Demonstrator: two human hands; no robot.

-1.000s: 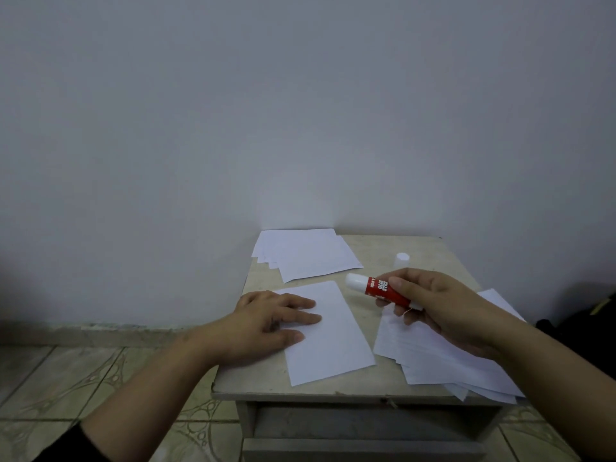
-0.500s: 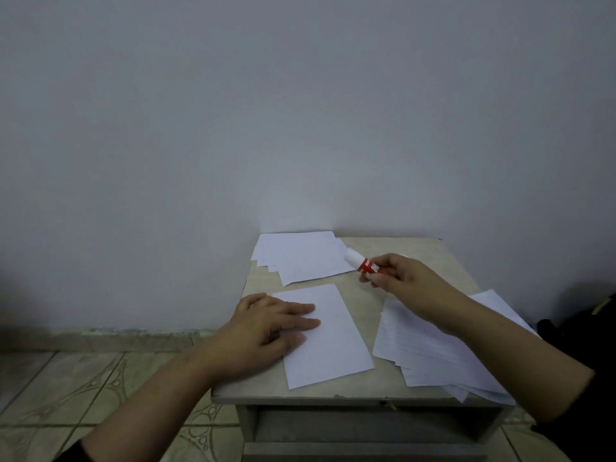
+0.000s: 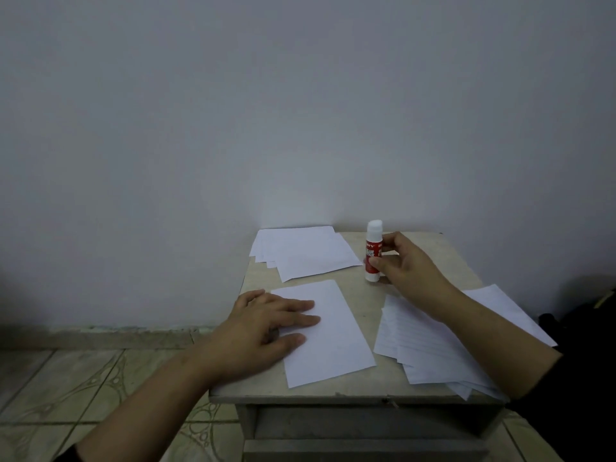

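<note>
My right hand (image 3: 410, 271) grasps the red-and-white plastic glue stick (image 3: 372, 253), which stands upright on the beige tabletop (image 3: 430, 251). My left hand (image 3: 266, 325) lies flat, pressing the white rectangular paper sheet (image 3: 333, 341). Judgement: stick is placed; releasing it remains.

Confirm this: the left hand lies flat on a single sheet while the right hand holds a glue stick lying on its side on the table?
Not quite: in the head view the glue stick stands upright on the table, not on its side. The right hand does hold it, and the left hand lies flat on the single sheet.
</note>
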